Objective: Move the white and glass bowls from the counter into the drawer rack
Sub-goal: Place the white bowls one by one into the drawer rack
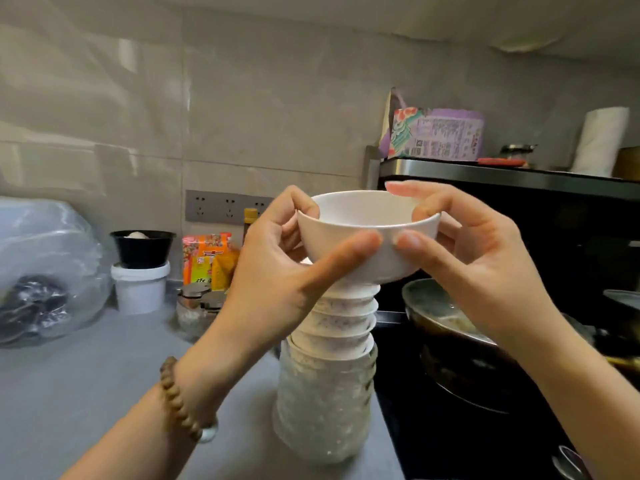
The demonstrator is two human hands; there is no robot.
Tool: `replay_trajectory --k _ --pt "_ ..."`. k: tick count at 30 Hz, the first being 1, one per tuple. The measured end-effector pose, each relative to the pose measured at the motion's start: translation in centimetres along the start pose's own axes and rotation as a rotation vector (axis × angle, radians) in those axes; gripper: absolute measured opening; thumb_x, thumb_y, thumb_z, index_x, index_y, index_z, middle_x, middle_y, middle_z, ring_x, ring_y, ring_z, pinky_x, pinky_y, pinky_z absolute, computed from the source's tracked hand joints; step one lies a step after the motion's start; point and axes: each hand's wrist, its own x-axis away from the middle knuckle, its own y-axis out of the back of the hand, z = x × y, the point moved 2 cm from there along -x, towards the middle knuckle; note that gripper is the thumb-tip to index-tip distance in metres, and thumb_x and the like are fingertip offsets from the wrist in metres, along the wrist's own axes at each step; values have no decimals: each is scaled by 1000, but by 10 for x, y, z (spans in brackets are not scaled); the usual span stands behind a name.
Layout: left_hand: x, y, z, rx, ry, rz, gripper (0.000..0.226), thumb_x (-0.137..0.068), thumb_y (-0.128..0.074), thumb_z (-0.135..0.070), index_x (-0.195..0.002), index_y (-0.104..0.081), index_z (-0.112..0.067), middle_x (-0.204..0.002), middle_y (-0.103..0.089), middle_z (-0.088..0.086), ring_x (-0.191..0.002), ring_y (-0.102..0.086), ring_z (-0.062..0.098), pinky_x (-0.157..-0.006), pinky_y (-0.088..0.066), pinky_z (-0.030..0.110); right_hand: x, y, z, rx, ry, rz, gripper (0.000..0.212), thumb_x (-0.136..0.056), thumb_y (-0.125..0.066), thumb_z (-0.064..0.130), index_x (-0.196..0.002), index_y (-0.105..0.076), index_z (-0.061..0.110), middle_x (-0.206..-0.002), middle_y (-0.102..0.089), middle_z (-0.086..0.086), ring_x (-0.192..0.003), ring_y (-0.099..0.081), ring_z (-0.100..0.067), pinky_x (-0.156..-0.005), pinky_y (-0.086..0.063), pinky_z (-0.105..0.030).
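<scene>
A white bowl [369,233] is held up in the middle of the view, at the top of a tall stack. My left hand [277,268] grips its left rim and side, and my right hand [481,258] grips its right rim and side. Under it stand several more white bowls [343,327], nested one in another. They rest on a stack of textured glass bowls [322,407] that stands on the grey counter [86,386]. The drawer rack is out of view.
A pan [446,327] sits on the black stove just right of the stack. Behind the left hand are glass jars [197,306], a white tub [140,289] with a black bowl on it, snack packets [207,258] and a plastic-wrapped bundle [45,271] at far left.
</scene>
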Motion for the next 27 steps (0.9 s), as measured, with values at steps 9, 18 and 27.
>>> replay_trajectory --k 9,18,27 --pt "86 -87 3 148 222 258 42 -62 -77 -40 -74 -46 -14 -78 -62 3 -76 -63 10 -55 -49 18 132 69 47 310 -268 113 45 -68 -63 67 -80 -69 24 -119 -65 8 -121 -56 -11 -94 -48 -27" --pt "161 -215 82 196 538 500 46 -60 -73 -60 -64 -47 -23 -60 -59 -8 -55 -53 5 -50 -39 17 273 155 40 375 -795 169 47 -74 -63 62 -103 -72 26 -104 -71 4 -100 -65 -11 -86 -51 -32" --pt "251 -315 195 154 921 710 63 -60 -54 -77 -96 -60 -25 -85 -66 -11 -68 -62 -6 -55 -45 10 396 206 -39 200 -1130 4 18 -85 -61 40 -92 -72 28 -87 -72 8 -82 -65 -2 -70 -49 -15"
